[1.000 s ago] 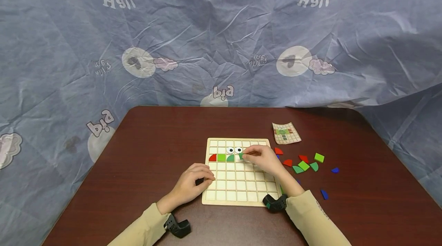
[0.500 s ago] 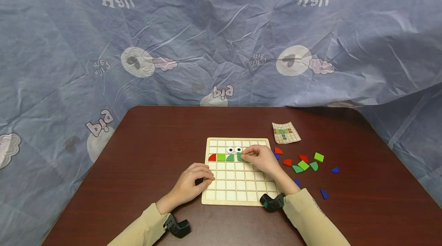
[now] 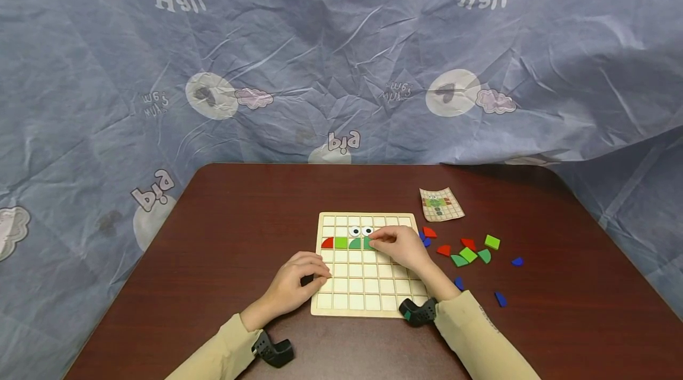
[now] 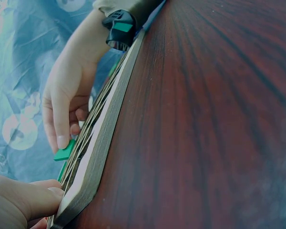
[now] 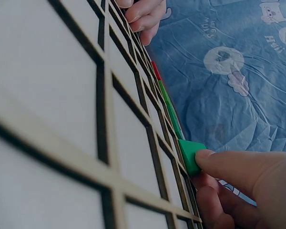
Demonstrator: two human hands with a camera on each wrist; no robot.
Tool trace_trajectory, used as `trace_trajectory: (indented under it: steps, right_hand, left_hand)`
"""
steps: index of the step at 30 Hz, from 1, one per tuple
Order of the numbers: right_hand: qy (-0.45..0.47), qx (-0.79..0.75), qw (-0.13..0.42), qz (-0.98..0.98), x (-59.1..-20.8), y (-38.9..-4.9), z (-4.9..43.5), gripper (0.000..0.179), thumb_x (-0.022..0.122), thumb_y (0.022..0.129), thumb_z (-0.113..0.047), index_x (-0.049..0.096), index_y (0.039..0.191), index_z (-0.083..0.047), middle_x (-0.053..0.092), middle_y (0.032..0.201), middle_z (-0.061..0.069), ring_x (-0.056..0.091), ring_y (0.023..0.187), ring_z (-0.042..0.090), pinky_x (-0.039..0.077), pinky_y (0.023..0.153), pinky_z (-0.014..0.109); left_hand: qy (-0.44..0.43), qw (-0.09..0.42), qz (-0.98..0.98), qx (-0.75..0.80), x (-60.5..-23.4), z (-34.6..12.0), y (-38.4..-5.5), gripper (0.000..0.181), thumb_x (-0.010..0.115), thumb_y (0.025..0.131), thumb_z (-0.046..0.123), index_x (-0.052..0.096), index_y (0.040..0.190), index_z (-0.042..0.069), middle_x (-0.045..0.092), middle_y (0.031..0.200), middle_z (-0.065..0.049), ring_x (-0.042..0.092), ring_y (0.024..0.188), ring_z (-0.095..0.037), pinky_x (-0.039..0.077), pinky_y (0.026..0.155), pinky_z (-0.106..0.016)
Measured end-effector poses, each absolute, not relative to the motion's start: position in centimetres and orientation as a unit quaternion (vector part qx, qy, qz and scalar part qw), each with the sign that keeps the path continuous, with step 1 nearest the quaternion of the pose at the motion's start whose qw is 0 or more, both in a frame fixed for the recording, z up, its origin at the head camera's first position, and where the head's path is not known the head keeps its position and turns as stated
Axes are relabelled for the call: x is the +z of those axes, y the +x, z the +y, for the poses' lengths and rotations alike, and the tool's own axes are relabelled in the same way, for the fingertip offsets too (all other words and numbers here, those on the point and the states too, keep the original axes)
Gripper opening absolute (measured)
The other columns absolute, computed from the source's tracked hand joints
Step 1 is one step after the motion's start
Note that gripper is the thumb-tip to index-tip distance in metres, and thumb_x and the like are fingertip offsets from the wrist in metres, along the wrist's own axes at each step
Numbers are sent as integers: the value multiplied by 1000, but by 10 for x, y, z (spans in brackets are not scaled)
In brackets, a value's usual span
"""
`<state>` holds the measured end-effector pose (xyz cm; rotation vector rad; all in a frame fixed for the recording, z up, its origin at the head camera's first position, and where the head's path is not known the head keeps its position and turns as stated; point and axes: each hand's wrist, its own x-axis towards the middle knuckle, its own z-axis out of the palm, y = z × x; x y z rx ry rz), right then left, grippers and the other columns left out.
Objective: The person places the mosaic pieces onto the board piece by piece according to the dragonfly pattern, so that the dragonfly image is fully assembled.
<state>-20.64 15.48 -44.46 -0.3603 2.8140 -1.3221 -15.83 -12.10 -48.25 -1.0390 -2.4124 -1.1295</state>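
Note:
The right hand (image 3: pixel 402 246) pinches a dark green tile (image 5: pixel 189 155) between thumb and fingers. Its shape is partly covered by the fingertips. The tile is at the cell just below the right eye piece (image 3: pixel 367 230) on the pale wooden grid board (image 3: pixel 363 307), tilted against the grid in the right wrist view. Along the same row lie a red quarter-round tile (image 3: pixel 328 243), a light green square (image 3: pixel 341 243) and a dark green quarter-round tile (image 3: pixel 354 243). The left hand (image 3: pixel 296 279) rests with loosely bent fingers on the board's left edge, thumb touching it.
Right of the board lie several loose tiles: red (image 3: pixel 444 250), light green (image 3: pixel 492 242), dark green (image 3: pixel 459 261) and blue (image 3: pixel 500 299). A pattern card (image 3: pixel 441 205) lies behind them. Each wrist wears a black camera (image 3: pixel 418 312). A patterned cloth (image 3: pixel 331 72) hangs behind the table.
The right hand has shifted slightly left with the dark green tile, which has come closer to the dark green quarter-round tile. The left hand stays at the board's edge.

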Motion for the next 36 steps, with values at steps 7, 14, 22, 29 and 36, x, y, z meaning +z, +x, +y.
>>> trace_trajectory:
  steps: [7,14,22,29,36]
  right_hand:
    - [-120,-398,-2,910,-446,-207,155,15,73,83,-25,76,96,-19,69,88,-7,60,76,10,49,69,31]
    - [-116,-393,0,912,-446,-207,154,16,73,82,-25,76,96,-18,68,87,-7,59,76,9,48,69,31]
    - [-122,-398,3,909,-444,-206,154,14,73,82,-21,76,95,-17,67,84,-8,58,74,9,47,66,30]
    - [-143,-418,19,897,-441,-205,156,15,72,83,-17,74,97,-12,66,81,-6,57,71,11,48,65,29]
    - [-149,-434,37,887,-434,-203,162,17,70,85,-18,73,100,-11,66,85,-4,59,76,12,50,68,31]
  left_hand:
    - [-361,142,-834,-392,-484,-121,-159,9,69,85,13,73,92,18,65,100,7,53,110,-18,46,92,-34]
    - [-361,143,-834,-392,-484,-121,-160,9,69,85,13,73,92,18,65,100,8,53,110,-18,46,92,-35]
    - [-361,142,-834,-392,-484,-121,-159,10,70,85,13,73,92,18,65,100,7,53,110,-18,46,92,-35]
    - [-364,145,-832,-392,-484,-121,-159,9,69,85,12,73,91,17,66,100,6,54,110,-21,46,92,-35]
    - [-364,148,-832,-392,-484,-120,-159,10,70,84,12,73,91,17,66,100,6,54,109,-20,46,92,-34]
